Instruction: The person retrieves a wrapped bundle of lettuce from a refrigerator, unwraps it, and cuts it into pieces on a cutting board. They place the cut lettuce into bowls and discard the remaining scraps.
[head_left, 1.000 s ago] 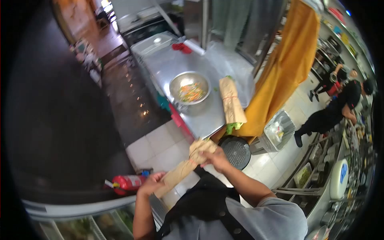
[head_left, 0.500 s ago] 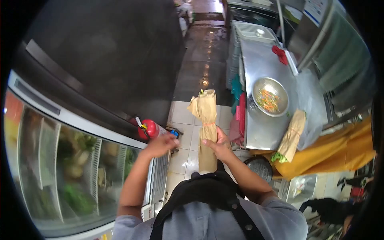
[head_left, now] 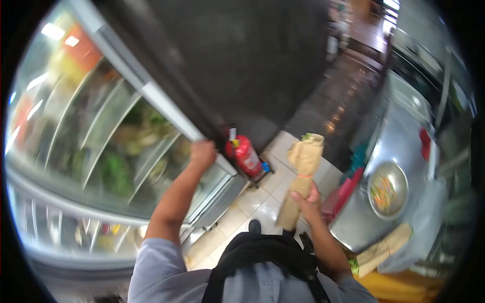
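My right hand (head_left: 309,198) grips the lower part of a brown paper-wrapped bundle (head_left: 305,164). An orange-red band cinches its middle, and a bit of green shows at its top end. My left hand (head_left: 203,154) is closed at the edge of the glass refrigerator door (head_left: 172,116), its fingertips partly hidden. Blurred greens and other produce sit on shelves behind the glass.
A red fire extinguisher (head_left: 247,154) stands on the floor beside the refrigerator. On the steel table (head_left: 348,230) at right are a metal bowl (head_left: 402,198) of shredded vegetables, a second paper-wrapped bundle (head_left: 386,250) and clear plastic sheeting (head_left: 424,227).
My view has swung left toward the refrigerator. My left hand has gone from free air to the door edge and closed there. The bundle stays in my right hand, now tilted.
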Demonstrator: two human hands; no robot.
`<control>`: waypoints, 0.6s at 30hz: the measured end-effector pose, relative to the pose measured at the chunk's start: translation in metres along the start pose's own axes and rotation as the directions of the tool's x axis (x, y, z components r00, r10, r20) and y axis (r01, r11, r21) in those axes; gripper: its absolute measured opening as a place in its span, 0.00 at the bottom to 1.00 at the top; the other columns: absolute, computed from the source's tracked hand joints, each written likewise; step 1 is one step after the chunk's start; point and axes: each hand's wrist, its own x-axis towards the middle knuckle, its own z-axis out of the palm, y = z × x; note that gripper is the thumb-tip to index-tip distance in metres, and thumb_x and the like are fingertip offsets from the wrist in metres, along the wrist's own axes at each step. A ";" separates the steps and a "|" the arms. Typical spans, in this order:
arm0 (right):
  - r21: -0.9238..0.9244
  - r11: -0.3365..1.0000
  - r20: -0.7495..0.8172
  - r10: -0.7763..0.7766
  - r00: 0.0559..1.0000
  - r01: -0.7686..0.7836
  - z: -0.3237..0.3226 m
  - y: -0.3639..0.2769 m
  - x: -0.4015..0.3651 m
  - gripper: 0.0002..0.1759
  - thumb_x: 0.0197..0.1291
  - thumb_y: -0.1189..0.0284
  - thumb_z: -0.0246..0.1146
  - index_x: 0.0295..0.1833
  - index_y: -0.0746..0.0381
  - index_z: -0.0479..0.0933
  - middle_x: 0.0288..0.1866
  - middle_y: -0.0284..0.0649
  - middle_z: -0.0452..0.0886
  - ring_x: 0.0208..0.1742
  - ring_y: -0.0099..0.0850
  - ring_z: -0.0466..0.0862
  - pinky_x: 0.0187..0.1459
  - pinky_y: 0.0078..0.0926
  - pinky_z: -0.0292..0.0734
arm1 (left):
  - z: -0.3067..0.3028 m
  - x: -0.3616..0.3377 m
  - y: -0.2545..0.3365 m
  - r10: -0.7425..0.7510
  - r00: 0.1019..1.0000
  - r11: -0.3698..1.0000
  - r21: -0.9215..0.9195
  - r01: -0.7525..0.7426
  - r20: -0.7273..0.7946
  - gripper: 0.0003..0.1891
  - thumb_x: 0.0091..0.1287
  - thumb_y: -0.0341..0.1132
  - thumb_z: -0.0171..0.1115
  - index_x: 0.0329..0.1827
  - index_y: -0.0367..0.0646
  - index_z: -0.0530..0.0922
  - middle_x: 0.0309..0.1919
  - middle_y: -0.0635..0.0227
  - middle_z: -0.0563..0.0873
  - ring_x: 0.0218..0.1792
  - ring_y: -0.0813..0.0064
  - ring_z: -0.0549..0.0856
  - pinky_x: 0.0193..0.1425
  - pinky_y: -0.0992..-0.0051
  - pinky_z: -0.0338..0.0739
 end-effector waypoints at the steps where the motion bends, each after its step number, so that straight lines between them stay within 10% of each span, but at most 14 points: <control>1: 0.042 0.999 -0.035 0.012 0.999 -0.010 0.005 0.005 0.000 0.22 0.64 0.73 0.67 0.61 0.62 0.70 0.48 0.36 0.82 0.46 0.24 0.83 0.51 0.26 0.79 | -0.019 -0.003 0.008 0.034 0.990 0.999 -0.012 -0.036 -0.140 0.17 0.61 0.46 0.65 0.45 0.42 0.83 0.46 0.56 0.84 0.57 0.57 0.81 0.68 0.51 0.69; 3: 0.128 0.978 0.063 0.157 0.986 -0.164 0.003 0.020 -0.001 0.21 0.66 0.71 0.65 0.62 0.61 0.70 0.49 0.37 0.82 0.45 0.24 0.83 0.50 0.26 0.79 | -0.051 0.006 0.008 0.131 0.927 0.982 0.172 -0.073 -0.353 0.16 0.60 0.46 0.65 0.42 0.42 0.83 0.46 0.59 0.83 0.60 0.61 0.77 0.77 0.42 0.52; 8: 0.180 0.902 0.188 0.361 0.914 -0.393 0.002 0.048 -0.005 0.21 0.71 0.67 0.60 0.65 0.60 0.68 0.51 0.36 0.80 0.45 0.23 0.81 0.46 0.24 0.79 | -0.091 0.038 -0.034 -0.012 0.985 0.823 0.558 0.108 -0.173 0.19 0.67 0.45 0.51 0.49 0.44 0.85 0.51 0.61 0.84 0.60 0.62 0.77 0.79 0.48 0.44; 18: -0.205 0.978 0.233 0.086 0.969 -0.038 0.030 0.008 -0.019 0.32 0.61 0.70 0.70 0.67 0.64 0.64 0.51 0.37 0.79 0.52 0.26 0.79 0.57 0.27 0.75 | -0.079 0.063 -0.031 -0.087 0.995 0.790 0.606 0.095 -0.042 0.18 0.67 0.45 0.53 0.52 0.52 0.86 0.54 0.67 0.86 0.64 0.63 0.74 0.70 0.55 0.56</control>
